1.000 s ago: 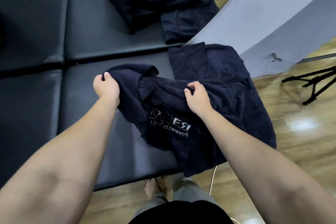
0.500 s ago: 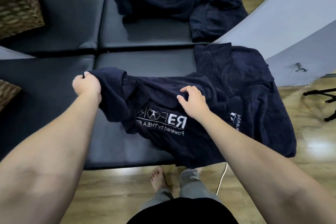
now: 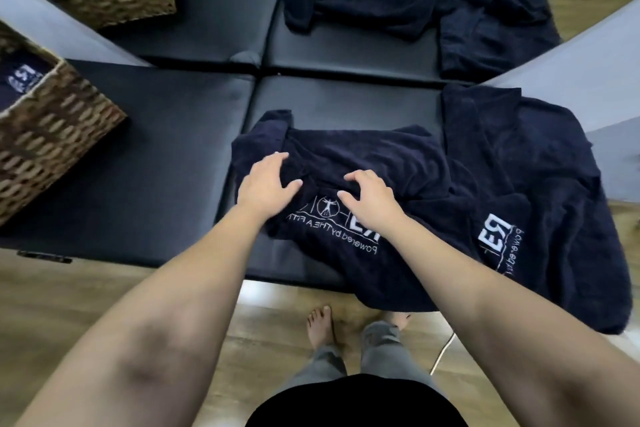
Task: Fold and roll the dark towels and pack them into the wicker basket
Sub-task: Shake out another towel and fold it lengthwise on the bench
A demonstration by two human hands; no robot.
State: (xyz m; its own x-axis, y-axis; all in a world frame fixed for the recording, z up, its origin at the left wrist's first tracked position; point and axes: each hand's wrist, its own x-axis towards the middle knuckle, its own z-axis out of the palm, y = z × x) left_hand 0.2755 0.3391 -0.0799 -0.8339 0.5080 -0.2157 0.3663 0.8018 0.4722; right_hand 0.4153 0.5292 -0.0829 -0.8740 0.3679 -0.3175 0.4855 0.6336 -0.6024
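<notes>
Massage or fitness studio suggested: black padded massage table [image 3: 180, 163] with segmented cushions, wood-plank floor [image 3: 86, 308] underneath, a mirror [image 3: 398, 10] set against the table's far edge so table and towels are doubled in it. Dark towels [image 3: 519, 184] are printed with a white logo and "Powered by THEA FIT..." branding. A wicker basket [image 3: 52, 135] with a towel inside is placed at the left end

Black padded table [image 3: 180, 156], wooden floor [image 3: 69, 305], perhaps a mirror [image 3: 588, 55].

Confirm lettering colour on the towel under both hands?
White on dark navy towel, clearest in the head view.
</notes>
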